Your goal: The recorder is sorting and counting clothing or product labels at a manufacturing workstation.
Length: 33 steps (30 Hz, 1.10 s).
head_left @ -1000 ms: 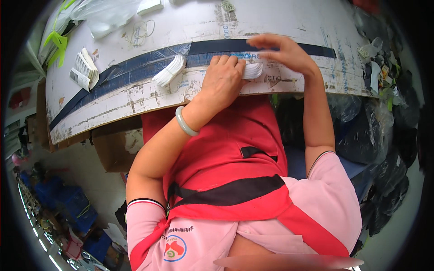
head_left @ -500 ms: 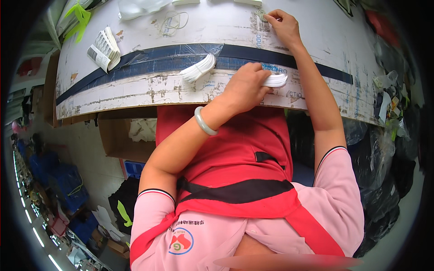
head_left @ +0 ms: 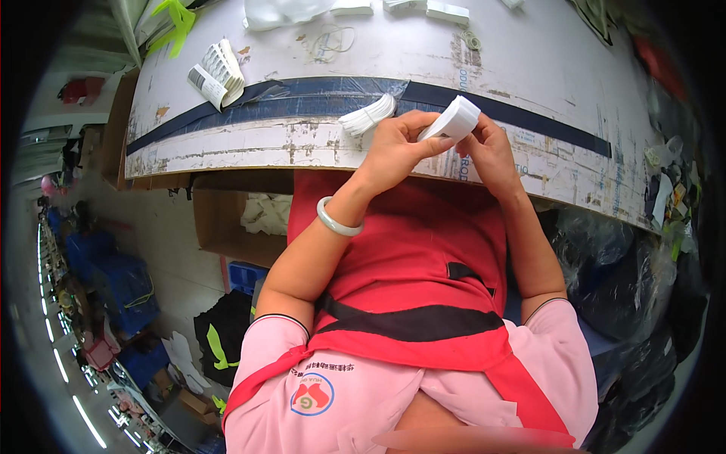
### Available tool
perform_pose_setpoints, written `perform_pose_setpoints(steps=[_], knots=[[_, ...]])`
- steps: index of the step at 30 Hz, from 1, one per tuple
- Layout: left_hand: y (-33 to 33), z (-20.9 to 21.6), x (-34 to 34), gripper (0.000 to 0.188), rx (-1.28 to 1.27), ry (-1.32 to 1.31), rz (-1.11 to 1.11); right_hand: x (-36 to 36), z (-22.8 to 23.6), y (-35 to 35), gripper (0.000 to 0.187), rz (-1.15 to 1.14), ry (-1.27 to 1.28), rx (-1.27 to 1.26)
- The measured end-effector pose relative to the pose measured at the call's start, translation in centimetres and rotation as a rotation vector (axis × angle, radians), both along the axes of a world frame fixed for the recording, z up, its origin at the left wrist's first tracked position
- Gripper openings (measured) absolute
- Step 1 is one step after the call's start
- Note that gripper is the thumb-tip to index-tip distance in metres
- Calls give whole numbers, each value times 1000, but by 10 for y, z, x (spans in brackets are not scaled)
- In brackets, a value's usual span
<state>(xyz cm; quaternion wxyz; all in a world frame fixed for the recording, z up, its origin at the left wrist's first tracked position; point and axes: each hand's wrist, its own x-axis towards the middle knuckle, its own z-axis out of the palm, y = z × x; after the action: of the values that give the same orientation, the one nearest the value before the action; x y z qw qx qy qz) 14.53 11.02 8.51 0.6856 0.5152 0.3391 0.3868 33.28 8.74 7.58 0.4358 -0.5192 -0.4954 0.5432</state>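
Note:
A folded bundle of white labels (head_left: 455, 119) is held over the table's front edge by my left hand (head_left: 399, 145), thumb in front and fingers behind. My right hand (head_left: 491, 153) is closed at the bundle's right side, its fingertips curled partly behind it. Whatever those fingertips pinch is hidden. Just left of my hands lies another white label bundle (head_left: 367, 116), tied round its middle. Farther off on the table are a small heap of rubber bands (head_left: 470, 41) and some loose rubber bands (head_left: 333, 44).
A fanned stack of printed labels (head_left: 219, 76) lies at the table's left. Along the far side are clear plastic (head_left: 283, 11) and more white bundles (head_left: 448, 12). Dark blue tape (head_left: 522, 117) crosses the tabletop. An open cardboard box (head_left: 219, 219) sits beneath; plastic bags (head_left: 597, 250) fill the right.
My right hand has come back from the rubber bands to the label bundle. My left hand has raised and turned that bundle upward. The whole view has shifted slightly.

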Motion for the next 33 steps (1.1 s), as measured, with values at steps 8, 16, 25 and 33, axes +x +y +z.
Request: perform_pose_setpoints(steps=[8, 16, 25, 33], knots=[[-16, -9, -28, 43, -335, -396, -287, -26, -9, -24, 13, 54, 267, -119], [-29, -5, -61, 37, -334, -336, -263, -21, 21, -31, 14, 194, 787, -482], [-47, 6, -73, 43, -193, 22, -24, -30, 27, -36, 29, 229, 819, -559], [-46, -3, -69, 34, -143, 82, 143, -63, 34, -70, 19, 160, 148, -127]])
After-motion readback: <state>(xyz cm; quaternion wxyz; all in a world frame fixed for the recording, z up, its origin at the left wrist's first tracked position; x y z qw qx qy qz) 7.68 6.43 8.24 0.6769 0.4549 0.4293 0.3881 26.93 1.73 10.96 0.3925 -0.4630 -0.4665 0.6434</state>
